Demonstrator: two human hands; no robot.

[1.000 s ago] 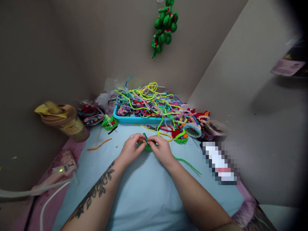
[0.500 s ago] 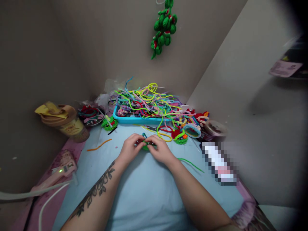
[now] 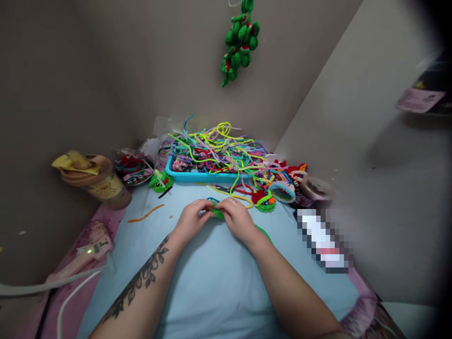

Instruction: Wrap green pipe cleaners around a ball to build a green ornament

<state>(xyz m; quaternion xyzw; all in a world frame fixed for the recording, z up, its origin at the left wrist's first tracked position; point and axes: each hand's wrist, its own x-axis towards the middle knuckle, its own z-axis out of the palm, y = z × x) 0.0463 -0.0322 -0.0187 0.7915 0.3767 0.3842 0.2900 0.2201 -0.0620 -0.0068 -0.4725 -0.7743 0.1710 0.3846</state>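
- Grey walls (image 3: 158, 70) enclose your creased light-blue cloth (image 3: 215, 287).
- Your left hand (image 3: 193, 220) and right hand (image 3: 238, 220), fingers curled nearly closed, pinch a small green piece (image 3: 218, 214) in front of the blue tray (image 3: 208, 177); fingertips hide much of it.
- Pixelated blocks obscure an object (image 3: 322, 241) at your right.
- Green strand (image 3: 263, 232) partly vanishes behind your right arm (image 3: 286, 278).

And you're at a small craft corner, walls (image 3: 169, 61) close in, blue tray (image 3: 205, 177) heaped with fuzzy craft stems (image 3: 219, 146), scissors (image 3: 243, 189) lying just in front
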